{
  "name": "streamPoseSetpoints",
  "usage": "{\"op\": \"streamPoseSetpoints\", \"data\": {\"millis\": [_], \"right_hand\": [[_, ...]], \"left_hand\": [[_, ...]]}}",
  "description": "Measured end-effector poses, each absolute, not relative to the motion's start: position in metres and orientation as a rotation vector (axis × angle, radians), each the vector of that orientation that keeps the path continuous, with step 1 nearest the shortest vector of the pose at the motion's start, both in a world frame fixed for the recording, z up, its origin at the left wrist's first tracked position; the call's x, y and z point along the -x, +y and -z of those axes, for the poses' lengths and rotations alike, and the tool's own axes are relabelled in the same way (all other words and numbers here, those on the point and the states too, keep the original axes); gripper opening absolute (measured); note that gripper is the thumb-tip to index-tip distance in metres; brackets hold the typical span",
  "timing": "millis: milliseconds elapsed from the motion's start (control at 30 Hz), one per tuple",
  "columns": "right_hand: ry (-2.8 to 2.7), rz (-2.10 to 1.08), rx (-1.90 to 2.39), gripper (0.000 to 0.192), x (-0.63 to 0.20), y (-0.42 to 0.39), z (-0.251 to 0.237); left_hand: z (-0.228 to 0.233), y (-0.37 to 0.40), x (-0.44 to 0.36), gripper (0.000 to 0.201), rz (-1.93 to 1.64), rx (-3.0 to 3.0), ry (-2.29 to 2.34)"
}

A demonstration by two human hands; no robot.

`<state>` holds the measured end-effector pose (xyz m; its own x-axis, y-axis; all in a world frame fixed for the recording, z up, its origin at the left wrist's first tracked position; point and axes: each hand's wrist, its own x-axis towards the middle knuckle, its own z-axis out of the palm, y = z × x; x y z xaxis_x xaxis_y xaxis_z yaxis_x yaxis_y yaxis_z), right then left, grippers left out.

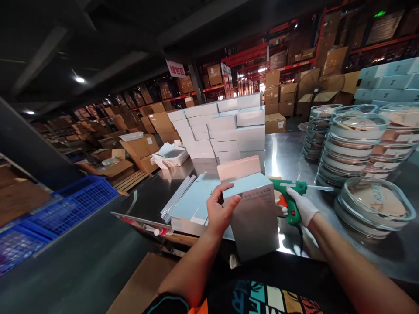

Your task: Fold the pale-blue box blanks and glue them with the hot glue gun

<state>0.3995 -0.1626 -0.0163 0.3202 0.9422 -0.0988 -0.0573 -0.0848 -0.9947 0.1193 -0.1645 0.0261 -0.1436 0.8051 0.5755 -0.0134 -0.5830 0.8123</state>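
My left hand (220,209) is bare, its thumb and fingers closed on the upper left edge of a light blue and grey box (255,222). The box stands tilted at the table's near edge, with a pale pink flap (240,169) behind its top. In a white glove, my right hand (303,207) grips a green glue gun (293,213) with an orange trigger. Its nozzle end is hidden behind the box's right side, and a white glue stick (321,188) sticks out of its back. Left of the box lies a stack of flat light blue cartons (196,198).
White boxes (225,131) are stacked at the back of the metal table (281,152). Clear round-cornered containers (356,148) stand piled on the right. A white basket (175,156) sits at the back left. Blue crates (81,205) and cardboard cartons (140,148) are beyond the left edge.
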Motion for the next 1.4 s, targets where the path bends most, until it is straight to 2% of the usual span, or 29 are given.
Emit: {"op": "streamPoseSetpoints", "data": {"millis": [133,267,367,433,533,567,633,700,733,800,867,933,1033,1167,1233,1300,1367,1400], "right_hand": [[-0.892,-0.915,1.607,0.046,-0.416,-0.154,0.023],[-0.948,-0.801,1.506,0.036,-0.405,-0.165,0.001],[-1.097,-0.908,1.165,0.066,-0.374,-0.181,-0.028],[-1.228,-0.931,1.011,0.068,-0.357,-0.189,-0.043],[-1.319,-0.834,1.048,0.055,-0.351,-0.193,-0.049],[-1.338,-0.812,1.047,0.056,-0.354,-0.194,-0.046],[-1.407,-0.794,0.995,0.069,-0.365,-0.194,-0.036],[-1.523,-0.754,0.930,0.078,-0.377,-0.197,-0.025],[-1.583,-0.722,0.900,0.072,-0.381,-0.200,-0.021],[-1.686,-0.649,0.838,0.046,-0.386,-0.206,-0.015],[-1.755,-0.600,0.767,0.023,-0.385,-0.212,-0.013],[-1.781,-0.556,0.728,0.021,-0.382,-0.215,-0.015],[-1.832,-0.458,0.644,0.028,-0.381,-0.212,-0.021],[-1.930,-0.209,0.592,0.045,-0.377,-0.209,-0.023],[-1.970,-0.036,0.620,0.056,-0.369,-0.214,-0.022],[-2.019,0.096,0.615,0.073,-0.360,-0.219,-0.022],[-2.084,0.146,0.616,0.093,-0.360,-0.224,-0.025],[-2.110,0.159,0.653,0.098,-0.367,-0.227,-0.028]], "left_hand": [[-0.027,-0.162,-0.115,0.068,-1.742,-1.469,0.892],[-0.025,-0.162,-0.119,0.069,-1.698,-1.521,0.865],[-0.023,-0.165,-0.127,0.065,-1.666,-1.623,0.792],[-0.020,-0.166,-0.132,0.060,-1.645,-1.688,0.727],[-0.010,-0.163,-0.134,0.052,-1.626,-1.766,0.657],[-0.006,-0.161,-0.134,0.051,-1.639,-1.789,0.638],[0.002,-0.158,-0.134,0.050,-1.717,-1.796,0.597],[0.007,-0.155,-0.134,0.058,-1.835,-1.745,0.520],[0.008,-0.154,-0.133,0.063,-1.876,-1.731,0.470],[0.006,-0.153,-0.131,0.061,-1.874,-1.831,0.374],[0.002,-0.151,-0.129,0.042,-1.814,-2.029,0.287],[-0.001,-0.148,-0.127,0.027,-1.787,-2.145,0.236],[-0.005,-0.143,-0.122,0.023,-1.830,-2.146,0.220],[-0.024,-0.148,-0.113,0.030,-1.719,-2.383,0.292],[-0.041,-0.160,-0.113,0.040,-1.468,-2.711,0.499],[-0.058,-0.175,-0.116,0.060,-1.079,-2.996,0.689],[-0.071,-0.185,-0.118,0.068,-0.769,-3.136,0.680],[-0.076,-0.185,-0.118,0.069,-0.724,-3.153,0.658]]}}
